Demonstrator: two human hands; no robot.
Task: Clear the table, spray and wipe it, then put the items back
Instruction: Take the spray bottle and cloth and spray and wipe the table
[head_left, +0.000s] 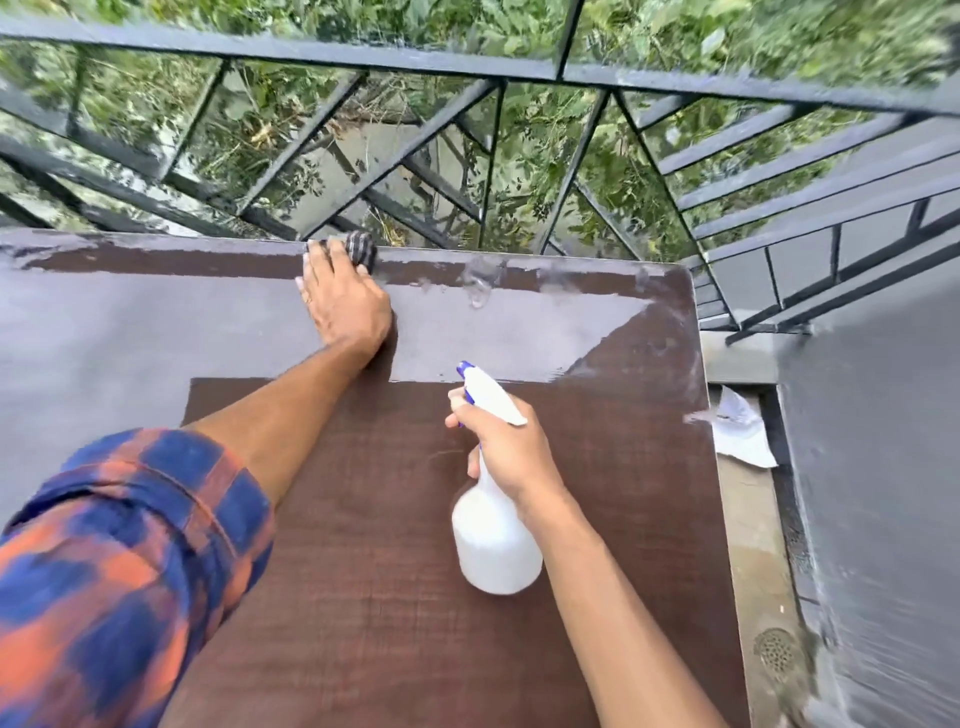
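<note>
The dark brown table (395, 597) fills the lower view, with wet streaks and droplets along its far edge. My left hand (343, 306) presses flat on a dark checked cloth (363, 249) at that far edge, and most of the cloth is hidden under the fingers. My right hand (506, 452) grips the neck of a white spray bottle (493, 540) with a blue trigger, held upright over the table's middle right. Its nozzle points to the upper left.
A black metal railing (467, 67) runs just beyond the table's far edge, with foliage behind it. A grey wall (878, 467) stands to the right. A white crumpled sheet (743, 431) lies on the floor strip beside the table, and a floor drain (776, 649) sits lower right.
</note>
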